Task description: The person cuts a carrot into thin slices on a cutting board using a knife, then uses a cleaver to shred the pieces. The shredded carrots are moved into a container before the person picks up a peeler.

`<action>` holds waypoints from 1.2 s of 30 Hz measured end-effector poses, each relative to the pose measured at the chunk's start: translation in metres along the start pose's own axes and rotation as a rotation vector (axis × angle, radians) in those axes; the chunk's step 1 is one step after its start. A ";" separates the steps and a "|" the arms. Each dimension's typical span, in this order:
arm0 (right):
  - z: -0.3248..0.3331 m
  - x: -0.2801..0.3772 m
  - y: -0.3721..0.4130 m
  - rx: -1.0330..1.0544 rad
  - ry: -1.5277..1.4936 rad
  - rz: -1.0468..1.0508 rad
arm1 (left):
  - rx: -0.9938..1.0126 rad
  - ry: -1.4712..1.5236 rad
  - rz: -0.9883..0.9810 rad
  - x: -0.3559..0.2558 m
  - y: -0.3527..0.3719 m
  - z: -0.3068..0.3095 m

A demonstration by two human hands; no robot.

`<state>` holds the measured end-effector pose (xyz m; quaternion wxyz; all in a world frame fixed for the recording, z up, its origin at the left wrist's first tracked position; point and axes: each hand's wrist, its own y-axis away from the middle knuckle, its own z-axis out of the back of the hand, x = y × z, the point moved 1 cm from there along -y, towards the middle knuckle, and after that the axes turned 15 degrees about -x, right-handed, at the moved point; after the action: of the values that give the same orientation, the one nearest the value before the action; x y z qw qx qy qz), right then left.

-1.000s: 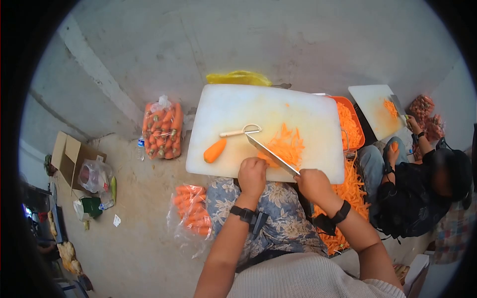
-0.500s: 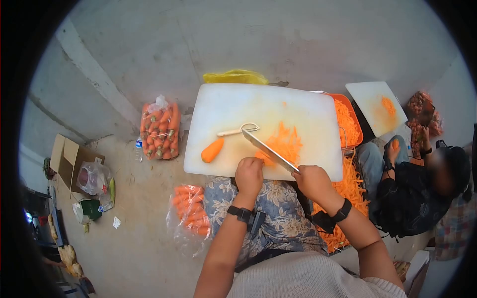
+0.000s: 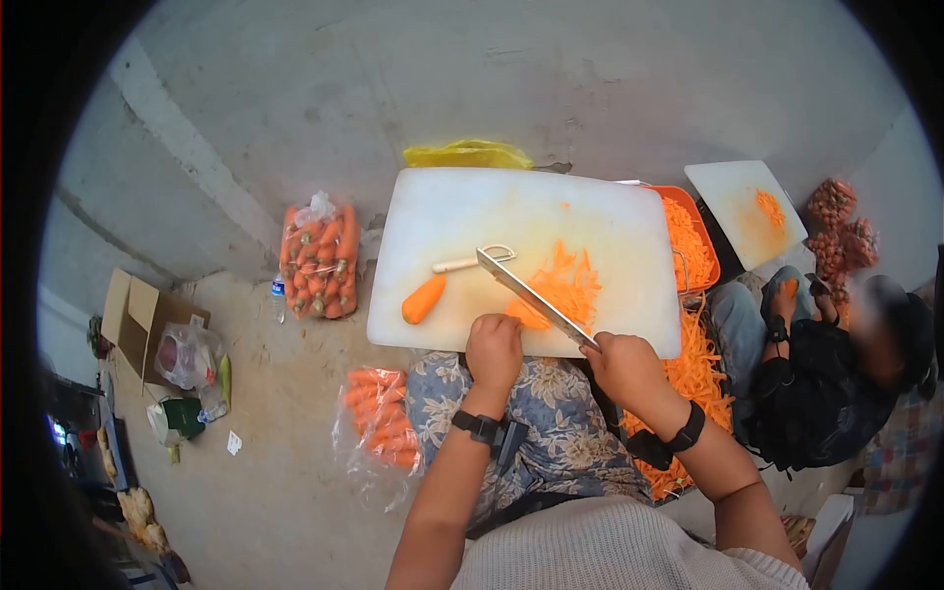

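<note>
A white cutting board lies across my lap. My right hand is closed around the handle of a knife, whose blade slants up and left over the board. Just left of the blade, my left hand has its fingers bent together at an orange carrot piece near the board's front edge. Cut carrot strips are piled beside and behind the blade. A whole peeled carrot and a peeler rest on the board's left part.
Bagged carrots stand at the left, with another bag nearer me. An orange basket and a tray of carrot strips are at the right. Beyond sits a co-worker near a second board. A cardboard box is far left.
The co-worker's head and hands at the right have shifted, showing more of the red bags behind. My hands and the knife have hardly moved.
</note>
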<state>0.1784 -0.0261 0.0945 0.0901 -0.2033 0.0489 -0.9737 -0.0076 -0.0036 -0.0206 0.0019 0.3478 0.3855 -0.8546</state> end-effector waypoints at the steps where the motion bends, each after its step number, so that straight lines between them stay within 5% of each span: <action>1: -0.005 -0.003 0.001 -0.005 -0.001 -0.004 | -0.007 0.000 -0.007 0.000 0.000 0.000; 36: -0.012 -0.005 0.008 -0.065 -0.031 0.044 | 0.032 -0.088 -0.047 0.002 0.007 -0.001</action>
<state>0.1789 -0.0319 0.0807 0.1058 -0.2201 0.0837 -0.9661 -0.0068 -0.0074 -0.0274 -0.0069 0.3008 0.3796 -0.8748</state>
